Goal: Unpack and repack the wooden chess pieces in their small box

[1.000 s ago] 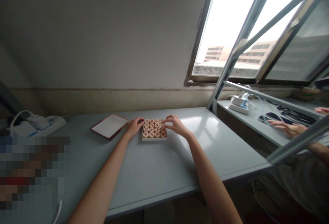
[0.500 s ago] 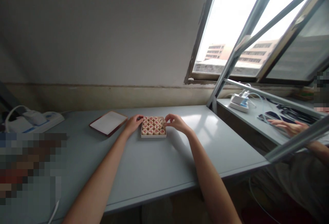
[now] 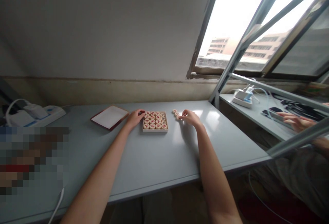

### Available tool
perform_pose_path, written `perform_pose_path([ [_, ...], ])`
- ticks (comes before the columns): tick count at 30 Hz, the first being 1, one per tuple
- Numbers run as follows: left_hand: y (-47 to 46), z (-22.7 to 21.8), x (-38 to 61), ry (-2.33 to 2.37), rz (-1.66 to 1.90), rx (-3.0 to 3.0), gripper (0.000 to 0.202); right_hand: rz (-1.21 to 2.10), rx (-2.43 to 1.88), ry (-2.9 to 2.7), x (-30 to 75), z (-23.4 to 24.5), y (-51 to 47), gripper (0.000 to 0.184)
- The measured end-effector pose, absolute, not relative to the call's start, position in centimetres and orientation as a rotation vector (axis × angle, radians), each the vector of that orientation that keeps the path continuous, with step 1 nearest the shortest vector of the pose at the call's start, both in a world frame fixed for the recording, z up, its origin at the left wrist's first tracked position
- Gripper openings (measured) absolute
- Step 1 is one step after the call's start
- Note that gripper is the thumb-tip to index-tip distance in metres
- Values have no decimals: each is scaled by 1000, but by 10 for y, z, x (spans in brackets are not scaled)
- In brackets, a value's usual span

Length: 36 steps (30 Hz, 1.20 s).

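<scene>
Head view: a shallow square box point(image 3: 155, 130) sits toward the far side of the grey bench point(image 3: 154, 165), and everything else is placed from it. Round pale game pieces point(image 3: 155, 120) with red marks fill the box in tidy rows.

The left hand point(image 3: 135, 118) lies just left of the box, its fingers loosely bent with the tips touching the far left corner; it is closed on nothing. The right hand point(image 3: 189, 117) rests on the bench just right of the box, fingers drawn together with the tips at a few loose pieces point(image 3: 175, 113) that lie in a short row near the far right corner. Whether the fingers pinch one of them or only touch it is too small to tell.

Left of the box, past the left hand, lies a flat lid point(image 3: 110, 117) with a white inside and a dark red rim. Well apart to the left sits a white power strip point(image 3: 33, 114) with its cable. Well to the right, beyond a metal frame, another person's hand point(image 3: 295, 121) rests on a neighbouring bench point(image 3: 257, 114).
</scene>
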<state>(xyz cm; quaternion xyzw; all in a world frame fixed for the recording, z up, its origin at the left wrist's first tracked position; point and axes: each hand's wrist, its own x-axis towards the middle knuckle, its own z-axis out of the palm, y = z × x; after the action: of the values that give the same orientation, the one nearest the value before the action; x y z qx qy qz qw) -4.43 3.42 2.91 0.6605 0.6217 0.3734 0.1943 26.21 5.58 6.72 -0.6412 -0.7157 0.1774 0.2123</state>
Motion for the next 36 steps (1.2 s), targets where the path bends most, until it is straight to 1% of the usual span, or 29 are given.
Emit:
perform_pose_path([
  [2, 34, 29, -44, 1746, 1047, 1851, 29, 467, -1626, -2034, 256, 73, 53, 25],
  [7, 36, 26, -44, 1718, 1074, 1861, 28, 668, -1053, -2334, 227, 84, 38, 30],
  [10, 37, 26, -45, 1740, 1064, 1866, 28, 706, -909, -2492, 214, 84, 29, 27],
  [13, 36, 27, -45, 1741, 1058, 1877, 27, 737, -892, -2530, 209, 83, 27, 23],
  [17, 35, 29, -44, 1750, 1049, 1870, 27, 740, -984, -2517, 208, 85, 27, 20],
  [22, 34, 30, -44, 1741, 1052, 1876, 28, 892, -1080, -2359, 222, 95, 27, 26],
  [24, 34, 30, -44, 1743, 1047, 1867, 28, 971, -1198, -2233, 236, 97, 30, 29],
  [26, 34, 29, -44, 1746, 1040, 1859, 27, 1002, -1404, -2139, 252, 94, 35, 27],
  [30, 34, 30, -44, 1743, 1052, 1862, 28, 912, -1761, -2063, 272, 79, 46, 22],
  [33, 33, 30, -43, 1742, 1065, 1861, 29, 811, -1851, -2081, 273, 72, 49, 25],
  [36, 33, 30, -43, 1736, 1060, 1854, 30, 643, -1929, -2092, 269, 73, 48, 30],
])
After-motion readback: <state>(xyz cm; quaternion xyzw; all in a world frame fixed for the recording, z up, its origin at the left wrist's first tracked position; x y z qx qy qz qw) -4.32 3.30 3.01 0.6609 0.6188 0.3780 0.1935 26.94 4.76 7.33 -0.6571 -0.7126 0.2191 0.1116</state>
